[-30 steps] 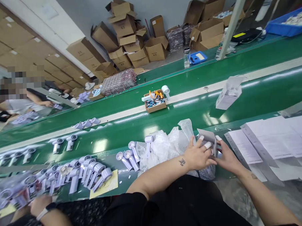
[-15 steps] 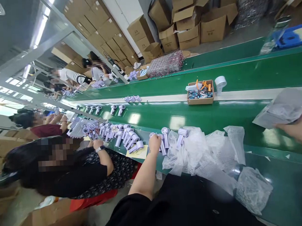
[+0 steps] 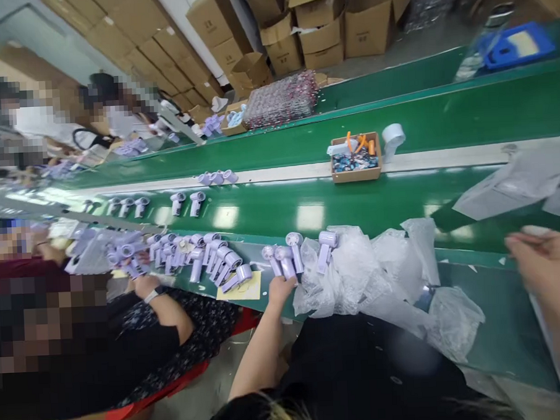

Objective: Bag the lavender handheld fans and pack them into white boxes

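Note:
My left hand [image 3: 281,290] is closed around the lower handle of a lilac handheld fan [image 3: 286,263]. Two more fans stand close on either side, one with its round head [image 3: 294,239] facing up. Just to the right, another lilac fan [image 3: 326,251] lies against a heap of clear bubble-wrap bags [image 3: 357,268]. Out at the right, my right hand [image 3: 539,254] has its fingers pinched together, with a small whitish piece at the tips that I cannot make out. Beyond it lie white boxes or sheets with clear plastic [image 3: 506,184].
A small carton [image 3: 356,160] of tools and small packets sits beside a tape roll [image 3: 392,137] on the white strip. Several fans [image 3: 212,256] crowd the bench at left, near a co-worker's hand [image 3: 146,287]. A blue tray [image 3: 516,45] stands at the far right.
My left hand has come down from the fan heads to a handle. My right hand has let go of the white box with plastic, which now lies on the green surface. The view has shifted.

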### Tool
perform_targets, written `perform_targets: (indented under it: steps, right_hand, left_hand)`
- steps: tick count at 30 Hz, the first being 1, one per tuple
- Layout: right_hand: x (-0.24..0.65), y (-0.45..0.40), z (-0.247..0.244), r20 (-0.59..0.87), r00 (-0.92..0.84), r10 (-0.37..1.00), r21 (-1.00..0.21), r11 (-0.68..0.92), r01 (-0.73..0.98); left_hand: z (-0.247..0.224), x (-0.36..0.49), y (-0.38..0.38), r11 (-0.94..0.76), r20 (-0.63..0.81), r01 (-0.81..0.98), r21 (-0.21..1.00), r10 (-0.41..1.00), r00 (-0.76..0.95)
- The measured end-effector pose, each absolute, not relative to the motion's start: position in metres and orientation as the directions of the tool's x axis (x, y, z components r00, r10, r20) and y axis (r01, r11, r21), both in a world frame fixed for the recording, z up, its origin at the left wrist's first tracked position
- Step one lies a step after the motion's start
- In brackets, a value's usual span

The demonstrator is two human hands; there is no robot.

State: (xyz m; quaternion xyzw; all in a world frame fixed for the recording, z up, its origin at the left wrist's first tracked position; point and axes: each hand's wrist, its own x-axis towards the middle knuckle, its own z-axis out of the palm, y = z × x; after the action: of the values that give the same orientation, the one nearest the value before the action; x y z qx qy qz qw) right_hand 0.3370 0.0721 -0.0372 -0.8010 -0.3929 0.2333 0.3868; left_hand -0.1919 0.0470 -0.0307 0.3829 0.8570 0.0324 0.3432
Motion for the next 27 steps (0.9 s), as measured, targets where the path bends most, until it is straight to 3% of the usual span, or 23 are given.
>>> perform_targets:
  steps: [2, 3, 6, 8, 10, 12, 13, 15, 17, 19, 22, 24, 27]
  right_hand:
    - [0.311, 0.039, -0.021, -0.28, 0.581, 0.765, -0.91, -0.404, 0.094]
    - [0.297, 0.024, -0.015, -0.399, 0.502, 0.768, -0.904, -0.422, -0.072]
    - [0.253, -0.005, -0.004, -0.632, 0.126, 0.765, -0.748, -0.559, -0.358]
    - [0.226, -0.01, -0.003, -0.624, -0.108, 0.774, -0.653, -0.592, -0.472]
    - [0.211, -0.005, -0.004, -0.541, -0.203, 0.816, -0.617, -0.55, -0.563]
    - [0.215, 0.001, -0.006, -0.53, -0.098, 0.842, -0.646, -0.476, -0.597]
    - [0.225, 0.003, -0.007, -0.549, 0.019, 0.836, -0.68, -0.434, -0.591]
    - [0.258, -0.002, -0.011, -0.564, 0.277, 0.778, -0.754, -0.349, -0.556]
    - [0.298, -0.017, -0.015, -0.544, 0.433, 0.719, -0.805, -0.301, -0.511]
    - [0.329, -0.04, -0.02, -0.544, 0.451, 0.707, -0.819, -0.333, -0.467]
    - [0.34, -0.075, -0.028, -0.597, 0.319, 0.736, -0.784, -0.452, -0.425]
    - [0.324, -0.091, -0.031, -0.635, 0.181, 0.751, -0.729, -0.506, -0.461]
    - [0.282, -0.093, -0.025, -0.635, -0.035, 0.772, -0.605, -0.525, -0.598]
  left_hand:
    - [-0.013, -0.186, 0.039, 0.71, -0.576, 0.601, 0.367, 0.681, -0.452]
    - [-0.002, -0.179, 0.034, 0.719, -0.588, 0.555, 0.418, 0.68, -0.438]
    - [0.027, -0.136, 0.027, 0.721, -0.663, 0.284, 0.632, 0.693, -0.284]
    - [0.04, -0.086, 0.029, 0.69, -0.7, 0.2, 0.695, 0.713, -0.027]
    - [0.043, -0.027, 0.035, 0.669, -0.714, 0.249, 0.7, 0.652, 0.254]
    - [0.038, 0.031, 0.044, 0.533, -0.685, 0.433, 0.727, 0.513, 0.517]
    - [0.033, 0.056, 0.049, 0.38, -0.63, 0.502, 0.776, 0.49, 0.602]
    - [0.017, 0.096, 0.059, -0.057, -0.437, 0.586, 0.808, 0.61, 0.661]
    - [-0.003, 0.123, 0.069, -0.473, -0.229, 0.615, 0.631, 0.644, 0.73]
    - [-0.021, 0.137, 0.077, -0.67, -0.233, 0.604, 0.431, 0.564, 0.792]
    - [-0.036, 0.142, 0.09, -0.68, -0.386, 0.65, 0.34, 0.529, 0.755]
    - [-0.034, 0.138, 0.097, -0.64, -0.397, 0.694, 0.33, 0.573, 0.717]
    - [-0.018, 0.128, 0.098, -0.406, -0.403, 0.761, 0.506, 0.669, 0.625]
